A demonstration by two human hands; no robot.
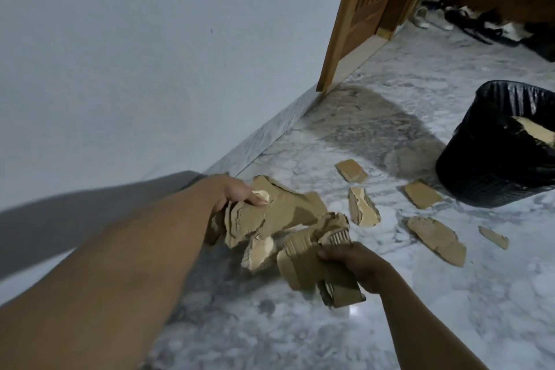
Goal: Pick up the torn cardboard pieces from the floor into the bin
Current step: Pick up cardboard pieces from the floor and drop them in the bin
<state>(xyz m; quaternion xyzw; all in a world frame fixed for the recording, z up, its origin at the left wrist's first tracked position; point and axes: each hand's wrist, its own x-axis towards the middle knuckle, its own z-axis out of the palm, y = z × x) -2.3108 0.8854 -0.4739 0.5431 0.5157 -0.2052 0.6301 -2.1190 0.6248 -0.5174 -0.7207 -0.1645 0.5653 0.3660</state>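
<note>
Left grip (pixel 237 194) and right grip (pixel 356 264) each clamp torn cardboard (pixel 270 215) above marble floor (pixel 405 324) beside white wall (pixel 120 54).

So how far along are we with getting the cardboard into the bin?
Partly done. One piece already shows inside the black bin. In hand: the left hand grips a bundle of torn pieces, and the right hand grips a second bunch; neither has reached the bin. Left: five loose pieces lying on the floor between hands and bin.
</note>
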